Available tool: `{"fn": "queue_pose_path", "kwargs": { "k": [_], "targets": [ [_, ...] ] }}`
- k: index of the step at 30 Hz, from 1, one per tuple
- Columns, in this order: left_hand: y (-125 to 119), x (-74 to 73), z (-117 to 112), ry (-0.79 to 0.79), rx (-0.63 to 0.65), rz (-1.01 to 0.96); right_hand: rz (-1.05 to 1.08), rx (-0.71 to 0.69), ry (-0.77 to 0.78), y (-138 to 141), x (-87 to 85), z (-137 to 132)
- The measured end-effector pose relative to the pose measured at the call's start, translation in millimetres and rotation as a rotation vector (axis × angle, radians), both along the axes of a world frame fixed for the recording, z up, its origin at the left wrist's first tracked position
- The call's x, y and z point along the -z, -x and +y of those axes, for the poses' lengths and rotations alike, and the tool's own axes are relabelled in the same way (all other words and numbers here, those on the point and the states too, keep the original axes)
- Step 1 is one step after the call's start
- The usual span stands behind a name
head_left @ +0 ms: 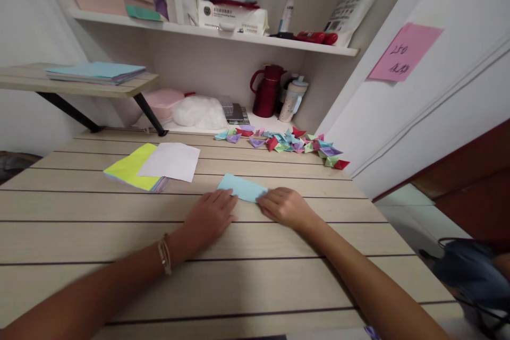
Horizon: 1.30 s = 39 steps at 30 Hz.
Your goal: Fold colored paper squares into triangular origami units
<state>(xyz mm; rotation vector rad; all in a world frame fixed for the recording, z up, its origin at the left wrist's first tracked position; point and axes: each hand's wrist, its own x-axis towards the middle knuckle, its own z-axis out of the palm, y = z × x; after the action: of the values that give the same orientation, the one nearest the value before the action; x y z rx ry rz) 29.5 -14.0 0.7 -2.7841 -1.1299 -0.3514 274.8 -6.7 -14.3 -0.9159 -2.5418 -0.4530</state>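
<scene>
A piece of light-blue paper [244, 188] is laid on the slatted desk [271, 281], between the two hands and slightly beyond them. Its lower left edge is touched by the left hand [209, 218], whose fingers are extended and set close together. Its right end is covered by the fingers of the right hand [285, 205], which are curled and bunched narrowly; whether the paper is pinched or only pressed by either hand cannot be told, as both are blurred. Bracelets [164, 255] are worn on the left wrist.

To the left, a white sheet [173, 162] is laid partly over a stack of paper topped by a yellow sheet [135, 167]. At the back right, many small folded paper boats [272, 143] in red, green, blue, purple and pink are heaped together. Behind them, a dark red jug [269, 93] is placed beside a pale tumbler [292, 100]. A pink note [406, 53], marked by hand, is stuck to the white surface at right.
</scene>
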Motion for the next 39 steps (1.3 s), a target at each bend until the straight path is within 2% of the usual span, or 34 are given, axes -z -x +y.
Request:
{"fn": "queue_pose_path", "kwargs": {
  "k": [4, 7, 9, 11, 13, 14, 16, 19, 21, 24, 27, 29, 34, 39],
  "targets": [
    [0, 2.1, 3, 0.001, 0.097, 0.017, 0.098, -0.053, 0.018, 31, -6.2, -20],
    [4, 7.0, 9, 0.038, 0.147, -0.034, 0.259, -0.129, 0.210, 41, -12.1, -28],
    [7, 10.4, 14, 0.078, 0.156, -0.136, 0.378, -0.148, 0.343, 39, -14.3, -26],
    [8, 12.0, 18, 0.144, 0.128, -0.276, 0.519, -0.071, 0.402, 33, -13.7, -22],
    [8, 11.4, 20, 0.219, 0.072, -0.433, 0.689, 0.083, 0.468, 27, -10.0, -16],
    [8, 10.5, 21, 0.252, 0.040, -0.503, 0.776, 0.151, 0.547, 25, -7.3, -14],
    [7, 8.5, 21, 0.303, -0.027, -0.600, 0.924, 0.205, 0.808, 24, -1.8, -10],
    [6, 7.0, 17, 0.378, -0.076, -0.617, 1.110, 0.142, 1.155, 26, 4.2, -8],
    [5, 7.2, 15, 0.441, -0.068, -0.622, 1.193, 0.079, 1.239, 28, 6.2, -6],
    [5, 8.3, 16, 0.557, -0.020, -0.721, 1.216, 0.034, 1.240, 29, 7.8, -4],
    [5, 9.9, 22, 0.657, 0.025, -0.886, 1.241, 0.067, 1.190, 33, 8.4, -2],
    [6, 11.3, 28, 0.671, 0.036, -0.951, 1.282, 0.085, 1.174, 40, 8.1, 0],
    [5, 13.7, 34, 0.729, -0.055, -1.063, 1.450, 0.046, 1.160, 66, 10.4, 13],
    [3, 13.8, 34, 0.838, -0.077, -1.124, 1.424, -0.011, 1.078, 73, 15.8, 19]
  ]
}}
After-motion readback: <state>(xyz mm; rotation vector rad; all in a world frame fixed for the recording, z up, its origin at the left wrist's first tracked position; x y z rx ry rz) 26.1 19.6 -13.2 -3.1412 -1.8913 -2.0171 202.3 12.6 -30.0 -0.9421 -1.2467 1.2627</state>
